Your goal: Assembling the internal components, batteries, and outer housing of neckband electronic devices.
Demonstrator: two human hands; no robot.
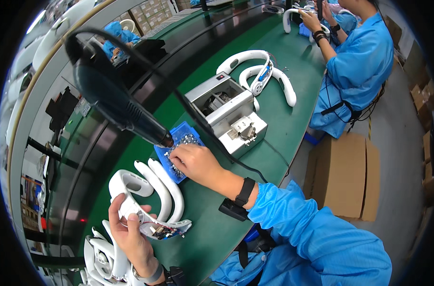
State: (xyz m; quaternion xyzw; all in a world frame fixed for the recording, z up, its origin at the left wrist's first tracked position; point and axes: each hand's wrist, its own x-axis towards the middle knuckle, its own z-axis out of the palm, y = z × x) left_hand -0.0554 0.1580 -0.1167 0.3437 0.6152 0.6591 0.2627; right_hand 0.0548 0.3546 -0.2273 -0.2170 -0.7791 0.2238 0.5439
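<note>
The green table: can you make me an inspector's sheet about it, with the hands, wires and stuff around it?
Surface: green table, partly covered.
Things in use: white curved device, electronics exposed; blue tray of small metal parts; dark power screwdriver above it.
Clutter: white devices piled at lower left; more white devices beyond a silver metal box.
Hands: left hand grips the curved device; right hand is at the tray, anything pinched is hidden.
Cables: black cable loops from the screwdriver past the metal box.
Surroundings: person in blue at upper right, another person at upper left; cardboard box right of the table.
</note>
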